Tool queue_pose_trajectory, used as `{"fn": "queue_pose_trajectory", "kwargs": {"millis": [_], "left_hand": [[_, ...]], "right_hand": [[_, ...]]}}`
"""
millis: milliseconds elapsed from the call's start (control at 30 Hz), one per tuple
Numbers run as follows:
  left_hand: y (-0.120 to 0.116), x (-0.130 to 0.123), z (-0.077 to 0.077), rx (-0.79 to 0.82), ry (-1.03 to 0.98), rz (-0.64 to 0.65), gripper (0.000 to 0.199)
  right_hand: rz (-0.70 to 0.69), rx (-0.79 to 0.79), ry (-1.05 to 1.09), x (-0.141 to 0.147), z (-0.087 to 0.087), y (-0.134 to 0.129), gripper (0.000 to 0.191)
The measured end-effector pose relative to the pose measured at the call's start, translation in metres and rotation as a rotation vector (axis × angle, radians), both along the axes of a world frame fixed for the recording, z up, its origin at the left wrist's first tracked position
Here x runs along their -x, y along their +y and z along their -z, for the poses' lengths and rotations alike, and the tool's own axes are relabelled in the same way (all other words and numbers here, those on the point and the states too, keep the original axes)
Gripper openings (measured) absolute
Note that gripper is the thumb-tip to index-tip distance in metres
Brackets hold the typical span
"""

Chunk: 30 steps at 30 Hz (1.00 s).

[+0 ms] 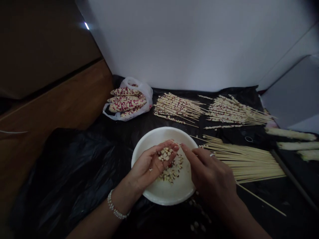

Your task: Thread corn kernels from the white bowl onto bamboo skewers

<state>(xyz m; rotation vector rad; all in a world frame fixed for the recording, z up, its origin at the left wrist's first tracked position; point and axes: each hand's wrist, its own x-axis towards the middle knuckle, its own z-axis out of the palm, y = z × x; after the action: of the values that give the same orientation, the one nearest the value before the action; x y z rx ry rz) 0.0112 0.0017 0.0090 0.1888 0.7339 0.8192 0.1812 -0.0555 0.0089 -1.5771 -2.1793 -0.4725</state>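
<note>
Head view: hands (144,166) over corn kernels (164,154)

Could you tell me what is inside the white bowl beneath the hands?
Loose pale corn kernels lie inside the white bowl, and the left hand cups more above them. The right hand also hides part of the bowl's floor, so anything there cannot be seen.

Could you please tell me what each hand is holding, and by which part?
The left hand cradles loose corn kernels in its cupped palm. The right hand has its fingertips beside them; whether it pinches anything cannot be told.
</note>
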Motion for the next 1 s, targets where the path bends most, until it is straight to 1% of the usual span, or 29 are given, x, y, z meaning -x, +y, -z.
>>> {"fn": "queue_pose_trajectory", "kwargs": {"millis": [100, 167, 300, 467, 567, 700, 800, 867, 933, 1000], "left_hand": [[0.0010, 0.0038, -0.0021, -0.017, -0.023, 0.023, 0.040], [-0.0002, 0.0042, -0.0019, -0.059, 0.013, 0.033, 0.044], [-0.0018, 0.0013, -0.0033, -0.109, 0.140, 0.019, 0.037], [-0.0009, -0.0007, -0.0069, -0.052, 0.212, -0.051, 0.027], [-0.0016, 0.0000, -0.0061, -0.041, 0.224, -0.077, 0.026], [-0.0017, 0.0005, -0.0029, -0.090, 0.221, -0.100, 0.029], [0.0003, 0.0007, -0.0005, -0.121, 0.206, -0.142, 0.026], [0.0018, 0.0011, 0.0005, -0.110, 0.183, -0.162, 0.023], [0.0022, 0.0015, 0.0006, -0.096, 0.151, -0.166, 0.027], [0.0016, 0.0016, -0.0001, -0.104, 0.142, -0.157, 0.036]], "right_hand": [[-0.005, -0.022, 0.009, -0.0022, 0.0002, 0.0005, 0.044], [-0.022, -0.035, 0.015, -0.0019, 0.0009, 0.0005, 0.044], [-0.036, -0.051, 0.038, -0.0010, 0.0017, 0.0004, 0.046], [-0.056, -0.040, 0.034, -0.0014, 0.0003, 0.0000, 0.044], [-0.061, -0.051, 0.030, -0.0015, 0.0006, -0.0005, 0.045], [-0.070, -0.036, 0.011, -0.0004, 0.0019, -0.0010, 0.045], [-0.082, 0.014, -0.001, 0.0004, 0.0021, -0.0016, 0.046], [-0.094, 0.038, -0.011, 0.0005, 0.0022, -0.0020, 0.048], [-0.103, 0.045, -0.017, 0.0004, 0.0024, -0.0022, 0.050], [-0.109, 0.040, -0.028, 0.0003, 0.0027, -0.0021, 0.051]]}}
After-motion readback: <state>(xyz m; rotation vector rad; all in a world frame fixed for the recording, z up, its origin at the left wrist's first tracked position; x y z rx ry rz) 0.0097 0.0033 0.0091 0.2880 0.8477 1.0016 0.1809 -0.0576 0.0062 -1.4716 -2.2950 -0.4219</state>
